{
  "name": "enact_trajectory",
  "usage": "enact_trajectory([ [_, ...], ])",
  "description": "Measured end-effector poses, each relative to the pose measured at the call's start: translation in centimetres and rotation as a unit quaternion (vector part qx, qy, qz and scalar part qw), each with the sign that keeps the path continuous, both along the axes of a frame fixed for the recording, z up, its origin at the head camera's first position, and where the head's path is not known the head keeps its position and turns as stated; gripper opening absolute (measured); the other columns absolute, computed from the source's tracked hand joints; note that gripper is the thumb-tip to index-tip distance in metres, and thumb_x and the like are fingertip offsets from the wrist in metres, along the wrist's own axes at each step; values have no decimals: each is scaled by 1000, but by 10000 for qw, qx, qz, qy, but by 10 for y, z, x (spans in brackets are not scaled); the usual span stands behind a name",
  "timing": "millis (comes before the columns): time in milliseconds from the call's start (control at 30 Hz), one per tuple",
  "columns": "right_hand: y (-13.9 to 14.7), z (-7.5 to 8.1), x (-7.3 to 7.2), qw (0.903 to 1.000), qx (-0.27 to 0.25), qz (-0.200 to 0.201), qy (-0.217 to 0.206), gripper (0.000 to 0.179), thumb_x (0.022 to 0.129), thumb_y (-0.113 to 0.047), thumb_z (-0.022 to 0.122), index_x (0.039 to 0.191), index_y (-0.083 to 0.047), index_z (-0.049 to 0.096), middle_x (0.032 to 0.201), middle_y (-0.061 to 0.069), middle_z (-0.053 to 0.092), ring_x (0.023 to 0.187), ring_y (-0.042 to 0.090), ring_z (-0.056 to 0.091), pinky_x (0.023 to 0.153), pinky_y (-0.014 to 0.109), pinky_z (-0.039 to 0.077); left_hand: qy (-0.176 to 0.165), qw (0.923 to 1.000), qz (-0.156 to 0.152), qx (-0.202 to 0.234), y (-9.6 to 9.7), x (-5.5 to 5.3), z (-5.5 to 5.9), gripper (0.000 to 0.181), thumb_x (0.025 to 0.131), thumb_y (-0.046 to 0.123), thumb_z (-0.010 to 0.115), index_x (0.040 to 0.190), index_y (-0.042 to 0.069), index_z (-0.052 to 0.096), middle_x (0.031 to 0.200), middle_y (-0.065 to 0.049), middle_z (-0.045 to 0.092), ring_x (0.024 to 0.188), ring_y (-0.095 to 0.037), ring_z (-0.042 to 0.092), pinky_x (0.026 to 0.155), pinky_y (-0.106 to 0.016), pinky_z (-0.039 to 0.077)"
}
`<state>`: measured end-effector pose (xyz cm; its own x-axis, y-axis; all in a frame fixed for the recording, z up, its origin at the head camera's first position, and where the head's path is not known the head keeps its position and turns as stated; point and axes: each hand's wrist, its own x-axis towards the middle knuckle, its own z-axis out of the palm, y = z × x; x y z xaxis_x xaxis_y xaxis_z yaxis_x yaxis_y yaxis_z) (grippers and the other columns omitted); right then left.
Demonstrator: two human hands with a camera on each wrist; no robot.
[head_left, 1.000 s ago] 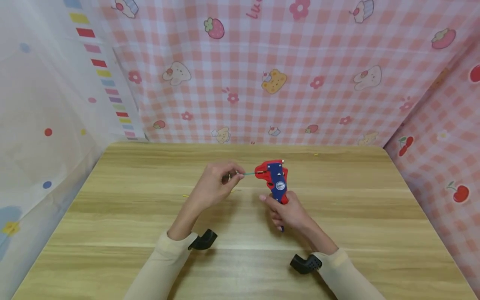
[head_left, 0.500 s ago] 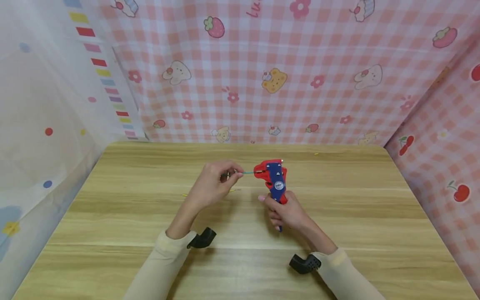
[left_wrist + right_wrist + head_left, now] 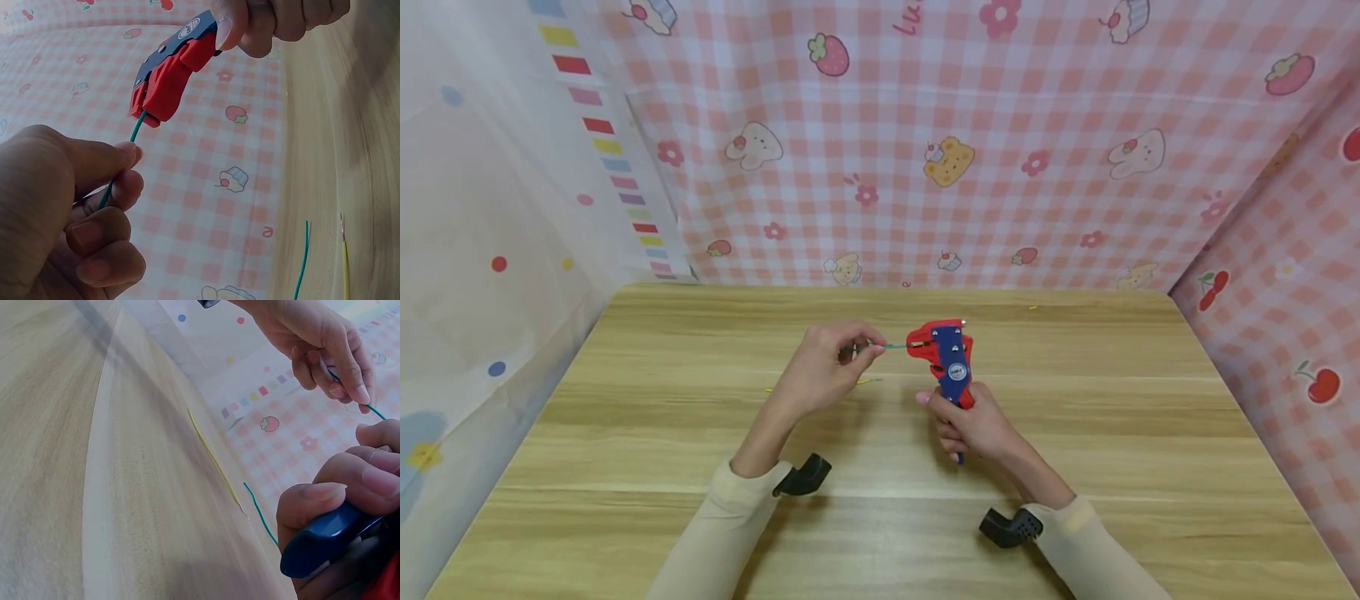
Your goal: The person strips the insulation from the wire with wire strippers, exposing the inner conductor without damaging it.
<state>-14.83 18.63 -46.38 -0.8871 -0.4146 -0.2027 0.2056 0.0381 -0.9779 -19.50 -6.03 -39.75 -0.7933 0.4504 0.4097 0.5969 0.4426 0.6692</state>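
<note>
My left hand (image 3: pixel 826 373) pinches a thin green wire (image 3: pixel 138 127) between thumb and forefinger. The wire's far end runs into the red nose of a red and blue wire stripper (image 3: pixel 953 354); how deep it sits is hidden. My right hand (image 3: pixel 976 423) grips the stripper's handle, its fingers wrapped round it. Both hands are above the wooden table. Below them lies a yellow wire (image 3: pixel 215 459) with a bared end, and beside that a second green wire (image 3: pixel 304 257).
A tiny yellow scrap (image 3: pixel 1033 307) lies near the back edge of the table (image 3: pixel 1097 433). Behind the table hangs a pink checked cloth (image 3: pixel 880 125). Patterned cloths also hang at the left and right sides.
The stripper has shifted slightly left along with my right hand. My left hand has moved barely leftward, still pinching the wire, and the yellow wire's bared end shows beside it.
</note>
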Motion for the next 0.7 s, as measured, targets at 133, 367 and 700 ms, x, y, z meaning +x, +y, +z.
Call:
enact_trajectory([
  [133, 1, 1, 0, 10000, -63, 28, 13, 41, 101, -39, 64, 83, -8, 44, 56, -3, 39, 44, 16, 41, 47, 28, 46, 15, 10000, 20, 37, -1, 0, 1, 6, 96, 10, 72, 98, 5, 76, 76, -2, 69, 59, -9, 48, 55, -20, 39],
  [367, 1, 2, 0, 9995, -306, 74, -88, 37, 101, -36, 66, 88, -8, 44, 59, -2, 41, 46, 15, 43, 50, 28, 47, 6, 9999, 32, 108, -2, 0, 1, 4, 95, 9, 73, 97, 6, 75, 74, 1, 67, 58, -9, 46, 54, -20, 39],
  [700, 4, 1, -1, 9988, -281, 327, 242, 31, 103, -28, 63, 93, -3, 49, 63, 0, 51, 52, 17, 53, 57, 35, 56, 10, 9999, 80, 113, -4, -1, 1, 4, 95, 9, 73, 97, 6, 75, 73, 1, 67, 57, -10, 46, 53, -21, 37],
])
